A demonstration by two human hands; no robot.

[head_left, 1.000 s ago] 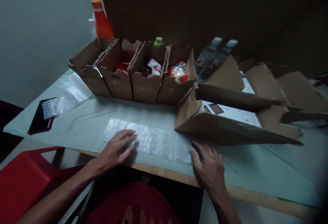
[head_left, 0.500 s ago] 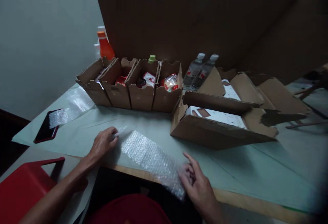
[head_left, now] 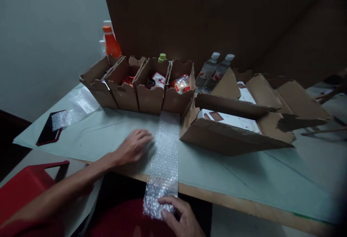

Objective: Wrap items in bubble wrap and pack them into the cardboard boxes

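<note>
A long strip of bubble wrap [head_left: 166, 146] runs from the front of the cardboard bins toward me, past the table's near edge. At its near end is my right hand [head_left: 183, 217], thumb and index finger closed over the plastic. My left hand [head_left: 135, 145] hovers low over the table just left of the strip, fingers stretched and slightly blurred, holding nothing. Another piece of bubble wrap [head_left: 81, 103] lies at the left, partly over a dark phone [head_left: 48, 130].
Cardboard bins [head_left: 150, 101] with red-and-white packets stand in a row. To the right, a larger cardboard bin [head_left: 230, 141] holds a white box [head_left: 233, 121]. Behind are water bottles [head_left: 207, 70], an orange bottle [head_left: 111, 43] and a tall cardboard panel [head_left: 189, 20]. A red stool [head_left: 24, 193] is at lower left.
The bubble wrap has swung from a slant to nearly straight away from me, its far end now at the bins. My left hand has let go and moved right; my right hand has moved left and nearer.
</note>
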